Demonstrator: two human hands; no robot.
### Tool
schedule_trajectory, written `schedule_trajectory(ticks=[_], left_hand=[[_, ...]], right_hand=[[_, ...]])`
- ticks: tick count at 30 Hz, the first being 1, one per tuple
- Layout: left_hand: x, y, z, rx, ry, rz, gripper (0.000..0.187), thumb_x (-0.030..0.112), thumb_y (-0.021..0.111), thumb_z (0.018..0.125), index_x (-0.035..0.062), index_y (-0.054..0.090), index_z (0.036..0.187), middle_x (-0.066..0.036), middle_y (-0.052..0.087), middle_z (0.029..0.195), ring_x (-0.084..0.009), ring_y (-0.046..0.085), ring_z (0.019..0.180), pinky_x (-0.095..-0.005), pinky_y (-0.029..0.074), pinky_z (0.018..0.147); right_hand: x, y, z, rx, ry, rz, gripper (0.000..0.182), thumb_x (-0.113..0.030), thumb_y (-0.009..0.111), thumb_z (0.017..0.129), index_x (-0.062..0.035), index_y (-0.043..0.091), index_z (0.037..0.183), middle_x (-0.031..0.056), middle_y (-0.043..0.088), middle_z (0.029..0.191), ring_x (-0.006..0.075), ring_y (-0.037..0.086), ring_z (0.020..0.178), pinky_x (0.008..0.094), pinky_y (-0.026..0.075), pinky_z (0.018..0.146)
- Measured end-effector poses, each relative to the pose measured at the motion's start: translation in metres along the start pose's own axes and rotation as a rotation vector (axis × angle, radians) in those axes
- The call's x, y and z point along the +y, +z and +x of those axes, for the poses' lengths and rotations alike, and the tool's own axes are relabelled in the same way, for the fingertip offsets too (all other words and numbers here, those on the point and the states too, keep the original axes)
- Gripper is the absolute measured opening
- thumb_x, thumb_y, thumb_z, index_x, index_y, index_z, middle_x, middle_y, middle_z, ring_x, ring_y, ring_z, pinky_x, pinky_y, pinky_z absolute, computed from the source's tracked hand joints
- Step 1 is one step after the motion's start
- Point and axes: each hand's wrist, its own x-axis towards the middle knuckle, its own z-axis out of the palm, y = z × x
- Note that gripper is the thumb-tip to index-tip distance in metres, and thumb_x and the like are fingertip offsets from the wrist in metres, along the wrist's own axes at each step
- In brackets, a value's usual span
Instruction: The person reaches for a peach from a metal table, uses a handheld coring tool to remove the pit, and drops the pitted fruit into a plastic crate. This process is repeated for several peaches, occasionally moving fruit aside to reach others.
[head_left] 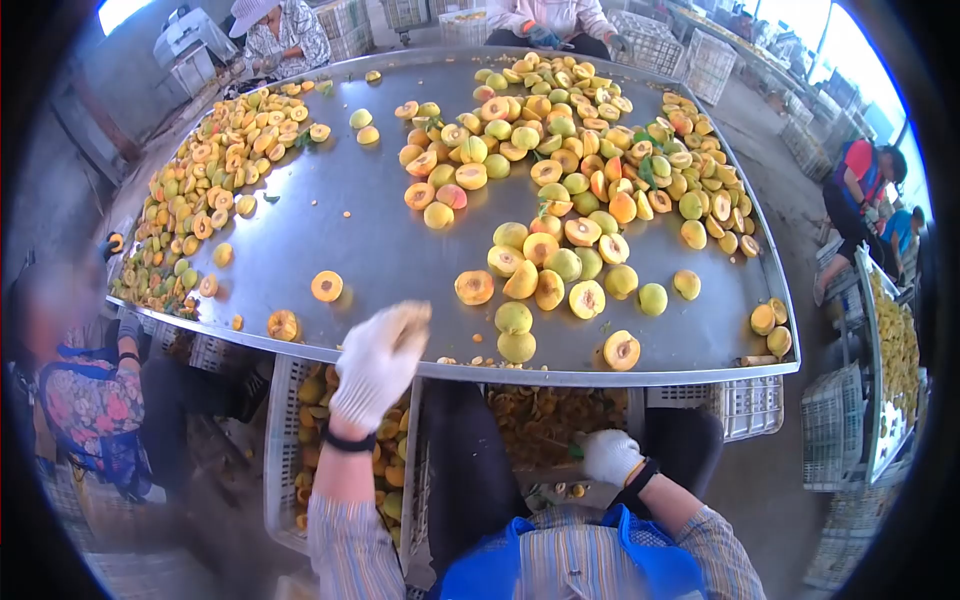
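My left hand (pixel 385 355), in a white glove with tan-stained fingers, reaches over the near edge of the metal table (pixel 400 262). Its fingers are stretched out, somewhat blurred, with no fruit showing in them. Just beyond lies a cut peach half (pixel 326 286), with another peach half (pixel 283 325) left of the hand. Low by my right knee, below the tabletop, my gloved right hand (pixel 610 457) is closed; a small greenish bit shows at its fingers, and I cannot tell what it is. Under it sits a crate of peach pieces (pixel 555 420).
A big heap of peaches (pixel 560 150) covers the table's right half; another heap (pixel 215 185) lies along the left side. A crate of peaches (pixel 308 450) stands below the edge at left. A person (pixel 95 400) sits at left, others beyond the table. White crates (pixel 750 405) stand at right.
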Motion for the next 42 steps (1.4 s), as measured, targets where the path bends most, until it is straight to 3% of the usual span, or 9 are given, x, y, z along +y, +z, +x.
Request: schedule_trajectory(ticks=[3,7,13,15,18,21,24,31,42], left_hand=[[-0.002,0.044,0.069,-0.096,-0.057,0.550,0.051,0.045,0.060,0.092,0.0044,0.063,0.122,-0.018,0.072,0.109,-0.0328,0.070,0.099,-0.0432,0.055,0.086],[0.011,0.079,0.111,-0.458,-0.342,0.652,0.056,0.057,0.058,0.086,0.0086,0.072,0.111,-0.017,0.071,0.114,-0.0340,0.067,0.109,-0.0444,0.053,0.093],[-0.002,0.127,0.079,-0.375,-0.012,0.499,0.029,0.024,0.060,0.085,0.0120,0.069,0.110,-0.016,0.072,0.108,-0.0354,0.067,0.105,-0.0479,0.053,0.090],[0.013,0.100,0.063,-0.297,0.013,0.345,0.030,0.022,0.062,0.084,0.0119,0.069,0.111,-0.013,0.073,0.103,-0.0306,0.071,0.093,-0.0430,0.056,0.081],[0.031,0.063,0.024,-0.292,-0.418,-0.705,0.032,0.011,0.061,0.082,0.0011,0.065,0.112,-0.009,0.067,0.087,-0.0146,0.068,0.076,-0.0302,0.056,0.064],[0.039,0.077,-0.030,-0.068,-0.308,-1.510,0.040,0.019,0.061,0.090,0.0001,0.056,0.126,-0.017,0.066,0.105,-0.0276,0.068,0.082,-0.0342,0.059,0.069],[0.067,0.082,-0.070,-0.080,-0.301,-1.804,0.042,0.033,0.057,0.098,0.0019,0.055,0.127,-0.019,0.065,0.109,-0.0310,0.067,0.086,-0.0355,0.058,0.068],[0.094,0.104,-0.129,-0.140,-0.499,-1.729,0.051,0.047,0.050,0.101,0.0050,0.055,0.130,-0.018,0.064,0.110,-0.0264,0.065,0.088,-0.0312,0.054,0.067],[0.118,0.117,-0.151,-0.315,-0.440,-1.735,0.054,0.042,0.049,0.100,-0.0016,0.055,0.131,-0.018,0.065,0.107,-0.0302,0.066,0.092,-0.0379,0.055,0.077]], right_hand=[[-0.015,-0.016,-0.013,0.116,-0.032,0.037,0.033,-0.033,0.061,0.086,-0.0101,0.063,0.110,0.0176,0.069,0.072,0.0371,0.070,0.068,0.0506,0.055,0.060],[-0.022,-0.021,-0.026,0.145,-0.016,0.156,0.032,-0.035,0.059,0.089,-0.0083,0.062,0.107,0.0179,0.069,0.073,0.0377,0.069,0.065,0.0508,0.055,0.059],[-0.035,-0.040,-0.043,0.225,0.002,0.204,0.042,-0.037,0.063,0.088,-0.0111,0.064,0.121,0.0170,0.070,0.076,0.0369,0.070,0.071,0.0473,0.056,0.067],[-0.033,-0.047,-0.050,0.261,0.010,0.193,0.039,-0.037,0.064,0.088,-0.0116,0.067,0.117,0.0162,0.071,0.079,0.0357,0.070,0.073,0.0473,0.057,0.069],[-0.040,-0.069,-0.069,0.339,0.006,0.382,0.037,-0.037,0.067,0.087,-0.0128,0.069,0.115,0.0149,0.071,0.082,0.0349,0.071,0.077,0.0452,0.057,0.071],[-0.060,-0.094,-0.087,0.402,-0.015,0.492,0.039,-0.036,0.069,0.088,-0.0155,0.066,0.121,0.0135,0.072,0.084,0.0336,0.071,0.078,0.0416,0.057,0.071],[-0.075,-0.099,-0.097,0.421,-0.032,0.516,0.041,-0.037,0.068,0.088,-0.0178,0.065,0.124,0.0130,0.072,0.083,0.0324,0.072,0.078,0.0415,0.057,0.072],[-0.086,-0.096,-0.114,0.492,-0.038,0.517,0.044,-0.033,0.071,0.087,-0.0165,0.062,0.128,0.0121,0.070,0.076,0.0337,0.071,0.072,0.0425,0.057,0.065],[-0.067,-0.079,-0.114,0.497,-0.077,0.346,0.039,-0.036,0.071,0.085,-0.0092,0.068,0.114,0.0149,0.070,0.076,0.0347,0.070,0.069,0.0427,0.057,0.063]])
